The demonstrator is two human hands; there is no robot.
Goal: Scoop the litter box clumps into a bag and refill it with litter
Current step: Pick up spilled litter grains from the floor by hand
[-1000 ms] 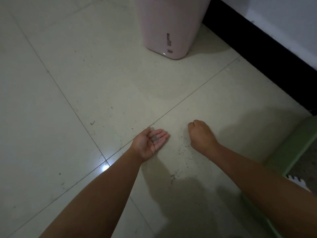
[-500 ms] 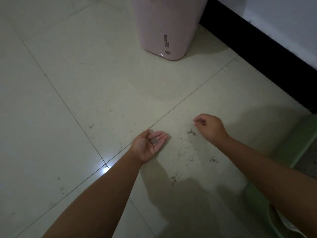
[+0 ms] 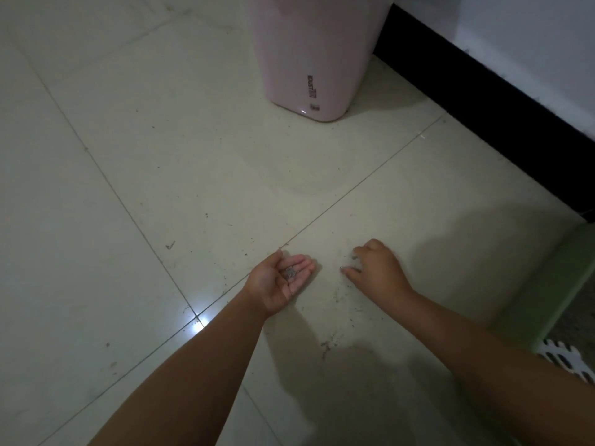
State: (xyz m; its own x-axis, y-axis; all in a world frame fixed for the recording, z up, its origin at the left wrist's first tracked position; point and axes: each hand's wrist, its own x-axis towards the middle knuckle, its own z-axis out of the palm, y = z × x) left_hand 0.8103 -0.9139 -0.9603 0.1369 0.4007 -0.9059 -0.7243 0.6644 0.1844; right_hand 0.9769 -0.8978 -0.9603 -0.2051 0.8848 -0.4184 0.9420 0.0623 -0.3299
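Litter grains [image 3: 290, 272] lie in the upturned, cupped palm of the left hand [image 3: 279, 280] at six o'clock on the tiled floor [image 3: 161, 156]. At three o'clock of it, the right hand [image 3: 376, 268] presses spread fingertips [image 3: 344, 269] to scattered specks; green litter box [image 3: 541, 300] at four o'clock.

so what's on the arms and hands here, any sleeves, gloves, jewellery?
Nothing worn that shows. Both forearms are bare right to the bottom frame edge, no sleeves in view. The left hand and right hand carry no gloves, rings, watch or wristband.
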